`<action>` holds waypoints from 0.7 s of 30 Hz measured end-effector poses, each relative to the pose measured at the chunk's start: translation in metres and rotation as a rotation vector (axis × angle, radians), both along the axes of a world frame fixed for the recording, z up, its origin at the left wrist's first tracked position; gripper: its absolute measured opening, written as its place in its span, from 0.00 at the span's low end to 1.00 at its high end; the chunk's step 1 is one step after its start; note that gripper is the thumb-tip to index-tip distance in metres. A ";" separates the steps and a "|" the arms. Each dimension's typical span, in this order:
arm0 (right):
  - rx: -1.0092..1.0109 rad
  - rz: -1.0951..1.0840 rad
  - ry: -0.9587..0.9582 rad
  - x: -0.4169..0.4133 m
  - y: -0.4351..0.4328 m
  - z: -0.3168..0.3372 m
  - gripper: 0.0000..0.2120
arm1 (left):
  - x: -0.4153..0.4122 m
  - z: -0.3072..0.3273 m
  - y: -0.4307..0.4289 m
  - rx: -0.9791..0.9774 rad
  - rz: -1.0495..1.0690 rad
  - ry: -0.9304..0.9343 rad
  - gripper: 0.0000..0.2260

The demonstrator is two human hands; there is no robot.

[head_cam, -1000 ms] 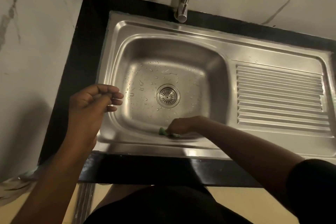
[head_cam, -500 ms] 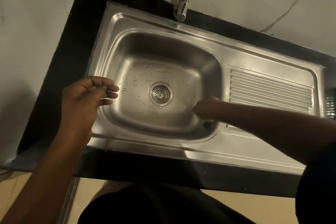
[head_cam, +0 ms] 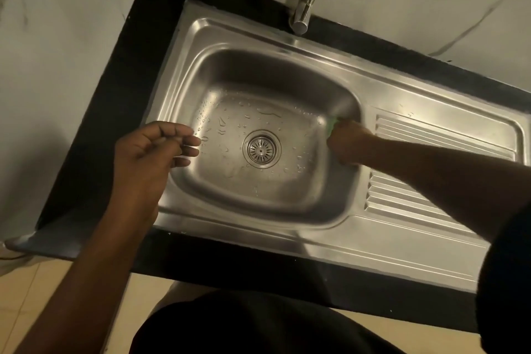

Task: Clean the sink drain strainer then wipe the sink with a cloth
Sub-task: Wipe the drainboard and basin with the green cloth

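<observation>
A stainless steel sink with water drops on its floor fills the middle of the view. The round drain strainer sits in place at the basin's centre. My right hand presses a green cloth against the right wall of the basin; only a small green edge of the cloth shows above my fingers. My left hand hovers over the left rim of the basin, fingers loosely curled, holding nothing.
A chrome tap rises at the back edge, its spout over the basin. A ribbed draining board lies to the right of the basin. Black countertop frames the sink; marble-patterned walls stand left and behind.
My right hand has swept the cloth from the basin's front wall along to the right wall and further back. My left hand has stayed over the left rim.
</observation>
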State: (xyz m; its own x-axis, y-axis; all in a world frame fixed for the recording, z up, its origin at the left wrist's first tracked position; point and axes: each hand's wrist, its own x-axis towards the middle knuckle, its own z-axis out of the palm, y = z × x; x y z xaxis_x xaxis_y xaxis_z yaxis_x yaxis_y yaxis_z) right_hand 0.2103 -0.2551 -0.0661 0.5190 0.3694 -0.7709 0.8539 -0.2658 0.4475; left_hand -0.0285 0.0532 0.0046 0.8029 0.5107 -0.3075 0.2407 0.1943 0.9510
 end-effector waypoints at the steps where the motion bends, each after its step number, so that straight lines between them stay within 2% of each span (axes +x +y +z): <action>1: -0.008 -0.036 0.009 -0.006 0.000 -0.007 0.12 | 0.001 0.002 0.000 0.000 0.001 -0.005 0.15; 3: -0.016 -0.068 0.004 -0.025 0.002 -0.016 0.12 | 0.001 0.005 0.000 -0.002 -0.002 -0.012 0.15; 6: 0.020 -0.154 0.115 -0.046 0.005 -0.030 0.14 | -0.001 0.007 0.003 -0.007 -0.007 -0.016 0.14; 8: 0.019 -0.231 0.252 -0.069 0.005 -0.042 0.14 | -0.003 0.006 0.007 -0.010 -0.008 -0.015 0.14; 12: -0.017 -0.526 0.496 -0.108 0.009 -0.055 0.16 | -0.006 0.002 0.010 -0.014 -0.024 -0.003 0.14; 15: -0.020 -0.522 0.540 -0.109 0.008 -0.051 0.16 | -0.005 0.000 0.011 -0.017 -0.035 0.008 0.14; 18: -0.060 -0.399 0.466 -0.102 0.007 -0.049 0.17 | -0.002 0.001 0.013 -0.007 -0.043 0.004 0.14; 21: -0.020 -0.254 0.276 -0.081 0.010 -0.048 0.14 | -0.002 0.001 0.016 0.001 -0.035 0.004 0.14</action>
State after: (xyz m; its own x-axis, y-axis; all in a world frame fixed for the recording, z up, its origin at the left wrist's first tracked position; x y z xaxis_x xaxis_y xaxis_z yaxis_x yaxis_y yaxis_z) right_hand 0.1290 -0.2449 -0.1141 0.3638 0.2393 -0.9002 0.8512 -0.4779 0.2170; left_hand -0.0308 0.0694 0.0058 0.8191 0.4825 -0.3102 0.2513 0.1843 0.9502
